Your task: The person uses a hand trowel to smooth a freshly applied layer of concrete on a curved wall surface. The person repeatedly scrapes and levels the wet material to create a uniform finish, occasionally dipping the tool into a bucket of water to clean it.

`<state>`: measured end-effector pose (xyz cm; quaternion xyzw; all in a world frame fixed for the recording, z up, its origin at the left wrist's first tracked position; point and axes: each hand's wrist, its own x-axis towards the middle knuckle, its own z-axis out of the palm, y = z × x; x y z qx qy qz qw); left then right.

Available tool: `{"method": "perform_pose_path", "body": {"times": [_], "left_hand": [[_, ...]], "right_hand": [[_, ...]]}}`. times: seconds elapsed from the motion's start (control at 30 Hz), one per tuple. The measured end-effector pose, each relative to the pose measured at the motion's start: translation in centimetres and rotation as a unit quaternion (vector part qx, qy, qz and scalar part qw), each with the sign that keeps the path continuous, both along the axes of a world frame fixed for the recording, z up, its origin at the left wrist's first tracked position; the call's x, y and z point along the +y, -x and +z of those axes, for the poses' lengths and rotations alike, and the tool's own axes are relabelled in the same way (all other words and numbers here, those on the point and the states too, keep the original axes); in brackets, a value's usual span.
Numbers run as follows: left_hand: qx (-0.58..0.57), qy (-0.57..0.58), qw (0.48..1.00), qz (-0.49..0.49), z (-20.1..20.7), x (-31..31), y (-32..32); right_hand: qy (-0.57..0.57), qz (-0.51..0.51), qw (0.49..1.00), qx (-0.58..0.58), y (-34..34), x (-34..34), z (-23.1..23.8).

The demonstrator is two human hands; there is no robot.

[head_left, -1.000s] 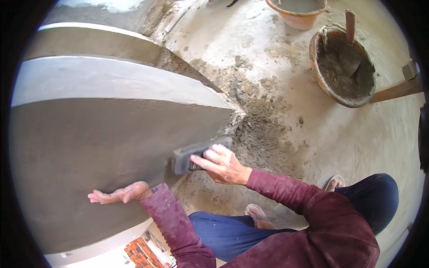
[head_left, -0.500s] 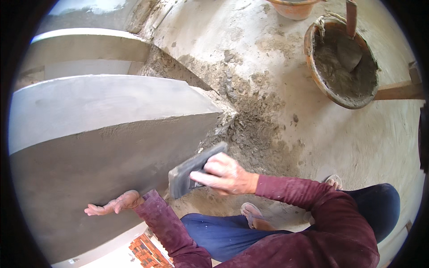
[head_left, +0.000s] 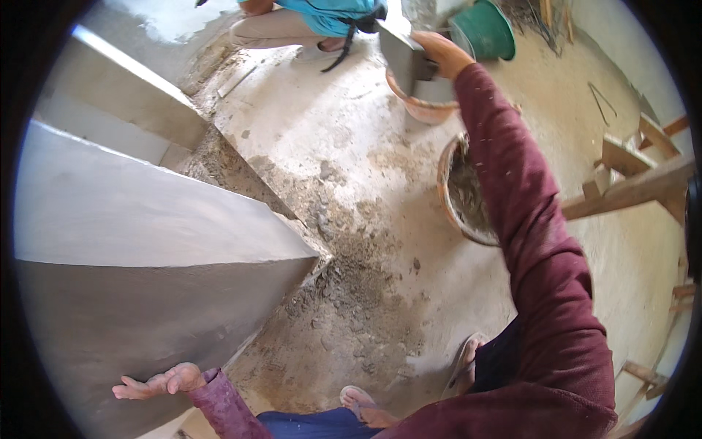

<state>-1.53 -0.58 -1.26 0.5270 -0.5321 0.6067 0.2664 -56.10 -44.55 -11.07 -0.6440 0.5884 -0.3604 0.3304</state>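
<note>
My right hand (head_left: pixel 444 54) is stretched far forward and grips a grey plastering float (head_left: pixel 398 53). The float hovers over an orange tub (head_left: pixel 425 113), partly covering its opening. Nothing is in my left hand (head_left: pixel 164 380), whose fingers are extended with the palm turned up. It lies close to the dark, smooth face of a plastered wall (head_left: pixel 124 314); whether it touches cannot be seen. Beneath my right sleeve, a second tub (head_left: pixel 443 183) holds wet grey mortar (head_left: pixel 468 192), partly hidden by the arm.
Another person in a turquoise top (head_left: pixel 358 9) crouches at the far side. A green bucket (head_left: pixel 485 31) lies tipped beyond the orange tub. Wooden beams (head_left: pixel 636 186) stand at the right. Crumbled mortar (head_left: pixel 351 307) covers the floor by the wall's corner.
My right hand has carried the float from the wall forward to the orange tub. The view has shifted, bringing in the other person and green bucket. My left hand remains open by the wall.
</note>
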Motion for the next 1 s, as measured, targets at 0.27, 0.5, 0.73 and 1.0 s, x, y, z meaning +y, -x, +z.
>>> {"method": "perform_pose_path", "body": {"times": [0.27,0.5,0.73,1.0], "left_hand": [[-0.005,-0.006,0.999,-0.034,-0.2,0.3,-0.7],[0.012,0.006,1.0,-0.005,-0.3,0.2,-0.6],[0.08,-0.083,0.99,0.081,-0.3,2.7,-0.7],[0.128,-0.102,0.986,0.013,2.1,3.9,0.6]], "right_hand": [[-0.032,0.107,0.86,0.498,5.3,-7.7,-7.8],[0.076,0.134,0.801,0.579,9.6,-10.4,-7.8],[0.023,0.047,0.999,0.008,7.5,3.9,-0.4],[-0.051,0.162,0.95,-0.261,-1.5,26.0,6.4]]}}
